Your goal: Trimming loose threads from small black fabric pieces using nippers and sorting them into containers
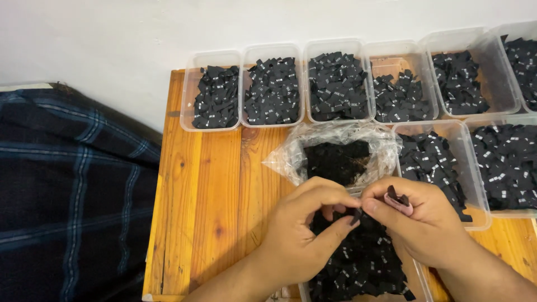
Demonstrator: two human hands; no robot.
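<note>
My left hand (305, 223) and my right hand (419, 221) meet over a heap of small black fabric labels (363, 263) in a clear tub at the table's near edge. Both pinch one black label (356, 215) between thumb and forefinger. My right hand also keeps a few black labels (397, 197) tucked against its fingers, next to a pinkish band. Just beyond the hands lies a crumpled clear plastic bag (335, 146) with more black labels inside.
Several clear plastic tubs (215, 59) of black labels stand in a row along the wall, with two more tubs (475, 184) at the right. The wooden table (207, 196) shows bare boards on its left. A dark plaid cloth (72, 196) lies left of the table.
</note>
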